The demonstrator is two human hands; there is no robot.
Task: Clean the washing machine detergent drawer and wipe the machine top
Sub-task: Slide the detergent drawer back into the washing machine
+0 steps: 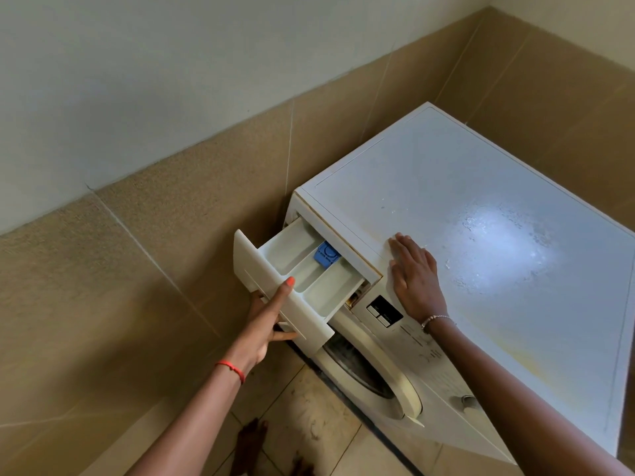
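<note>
As the head camera looks down into the corner of the room, the detergent drawer [311,269] stands pulled most of the way out of its slot at the top of the washing machine [409,341] front. Its compartments are open to view, and a blue insert [326,256] sits at the inner end, just under the lip of the machine top [481,187]. The left hand [264,324] grips the drawer's front panel, thumb hooked over the upper edge and fingers curled beneath it. The right hand [414,269] lies flat on the machine top near its front edge, just beside the slot, fingers straight and holding nothing.

The drawer's long axis runs from the slot outward toward the lower left of the picture, nearly in line with the left forearm. The left hand is the one on the drawer. The right is near but apart from it, and seems placed to brace the machine. I judge that the drawer is about to come free, and the pull should follow that axis without twisting. No cloth shows, and the top bears dull marks and a yellowish stain near its front, so the wiping looks not yet done.
</note>
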